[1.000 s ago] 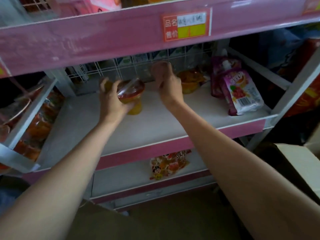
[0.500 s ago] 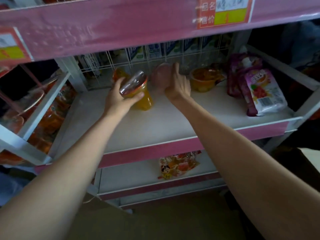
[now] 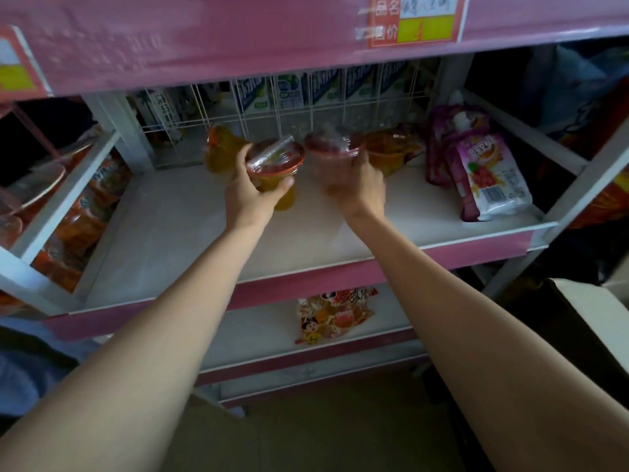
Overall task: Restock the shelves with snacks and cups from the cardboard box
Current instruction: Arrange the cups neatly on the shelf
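Hands both loaded over middle shelf (image 3: 190, 233), near its back edge. Left hand (image 3: 250, 195) grips orange jelly cup (image 3: 274, 165), fingers curled round its side, red lid tilted toward camera. Right hand (image 3: 357, 189) wraps pink cup (image 3: 332, 155), blurred. Cups close together, whether touching cannot tell. Third orange cup (image 3: 221, 149) behind left hand, by wire back rack (image 3: 292, 114). Orange tub (image 3: 391, 149) beside right hand. Purple pouches (image 3: 486, 175) lean at shelf's right end. Cardboard box (image 3: 595, 321) lower right.

We count four jelly cups (image 3: 274, 165), two purple pouches (image 3: 490, 178), and one snack bag (image 3: 332, 316) below.
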`<state>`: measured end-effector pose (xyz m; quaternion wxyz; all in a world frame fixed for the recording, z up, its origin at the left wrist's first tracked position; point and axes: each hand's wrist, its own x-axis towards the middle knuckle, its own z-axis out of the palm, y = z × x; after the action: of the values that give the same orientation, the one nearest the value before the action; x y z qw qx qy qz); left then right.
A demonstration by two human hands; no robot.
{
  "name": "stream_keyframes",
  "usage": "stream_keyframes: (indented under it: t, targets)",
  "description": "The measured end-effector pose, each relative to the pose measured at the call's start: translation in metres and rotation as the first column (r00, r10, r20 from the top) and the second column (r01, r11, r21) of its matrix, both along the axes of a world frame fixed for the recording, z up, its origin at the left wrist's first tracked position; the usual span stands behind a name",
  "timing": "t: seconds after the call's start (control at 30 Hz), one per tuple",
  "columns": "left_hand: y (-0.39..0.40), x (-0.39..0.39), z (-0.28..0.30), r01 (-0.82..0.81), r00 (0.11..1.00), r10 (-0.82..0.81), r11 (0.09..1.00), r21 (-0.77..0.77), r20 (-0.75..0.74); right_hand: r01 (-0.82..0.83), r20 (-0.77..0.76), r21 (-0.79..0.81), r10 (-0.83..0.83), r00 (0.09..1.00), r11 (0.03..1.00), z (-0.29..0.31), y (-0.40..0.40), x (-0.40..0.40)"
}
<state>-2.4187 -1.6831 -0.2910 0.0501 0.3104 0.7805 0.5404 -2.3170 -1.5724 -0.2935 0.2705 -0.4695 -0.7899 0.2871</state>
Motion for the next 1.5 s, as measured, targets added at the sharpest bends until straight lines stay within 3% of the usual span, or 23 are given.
stream_keyframes:
  t: [0.17, 0.3, 0.37, 0.47, 0.57, 0.73, 0.8, 1.1, 1.27, 1.4, 1.5]
  targets:
    - [0.02, -0.001, -0.004, -0.071, 0.996, 0.07, 0.997, 0.028, 0.054, 0.072, -0.124, -0.144, -0.09, 0.988, 0.987, 0.001, 0.004, -0.027]
    - [0.022, -0.01, -0.006, 0.054, 0.995, -0.054, 0.999, 0.009, 0.081, 0.002, -0.188, -0.152, -0.031, 0.982, 0.988, -0.001, 0.009, -0.027]
    - [0.011, -0.012, -0.007, 0.031, 0.999, -0.031, 0.999, -0.036, -0.014, -0.035, -0.182, -0.132, 0.011, 0.983, 0.991, -0.005, 0.008, -0.023]
    - [-0.007, -0.019, -0.006, -0.214, 0.961, 0.201, 0.976, -0.05, -0.19, -0.061, -0.283, -0.18, 0.008, 0.959, 0.982, -0.009, 0.003, -0.019]
    - [-0.008, -0.034, -0.004, -0.363, 0.931, 0.365, 0.914, -0.179, -0.025, -0.103, -0.266, -0.154, 0.059, 0.962, 0.983, -0.006, -0.01, -0.016]
    - [0.006, -0.058, -0.001, -0.22, 0.961, 0.243, 0.961, -0.167, 0.132, -0.201, -0.271, -0.123, 0.162, 0.949, 0.972, 0.006, -0.029, -0.029]
    - [0.012, -0.068, -0.001, -0.254, 0.939, 0.282, 0.954, -0.158, 0.198, -0.187, -0.216, -0.132, 0.155, 0.964, 0.974, 0.005, -0.031, -0.041]
    - [0.027, -0.082, 0.009, -0.503, 0.846, 0.506, 0.862, -0.062, 0.17, -0.09, -0.212, -0.066, 0.074, 0.974, 0.994, -0.007, -0.027, -0.041]
    - [0.032, -0.054, 0.012, -0.526, 0.85, 0.526, 0.85, 0.013, 0.032, -0.005, -0.179, -0.021, 0.001, 0.984, 1.0, -0.005, -0.011, 0.002]
    - [0.031, -0.03, 0.009, -0.411, 0.884, 0.401, 0.912, 0.008, -0.241, 0.061, -0.161, -0.07, -0.072, 0.984, 0.996, -0.004, -0.006, 0.014]
    - [0.034, -0.016, 0.011, -0.346, 0.88, 0.327, 0.938, 0.005, -0.345, 0.064, -0.17, -0.094, -0.079, 0.982, 0.994, -0.002, -0.008, 0.013]
